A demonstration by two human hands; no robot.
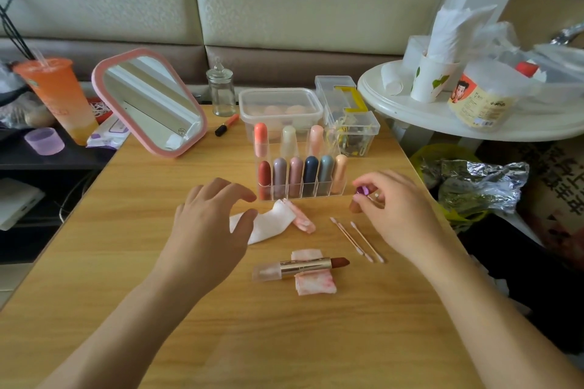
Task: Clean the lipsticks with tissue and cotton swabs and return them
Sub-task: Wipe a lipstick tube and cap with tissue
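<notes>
An uncapped brown lipstick (301, 267) lies on a stained tissue (314, 284) near the table's front. A white tissue (268, 222) with a pink-stained fold lies in front of the clear lipstick organizer (300, 167), which holds several capped lipsticks. Two cotton swabs (357, 238) lie to the right of the tissue. My left hand (208, 230) hovers with spread fingers over the white tissue. My right hand (398, 211) pinches a purple-tipped lipstick (361, 195) beside the organizer's right end.
A pink mirror (148, 100) leans at the back left beside an orange drink cup (60, 97). A glass jar (221, 91), an orange pen (227, 124) and clear plastic boxes (279, 107) stand behind the organizer. A white round table (442, 113) with tissues is at the right.
</notes>
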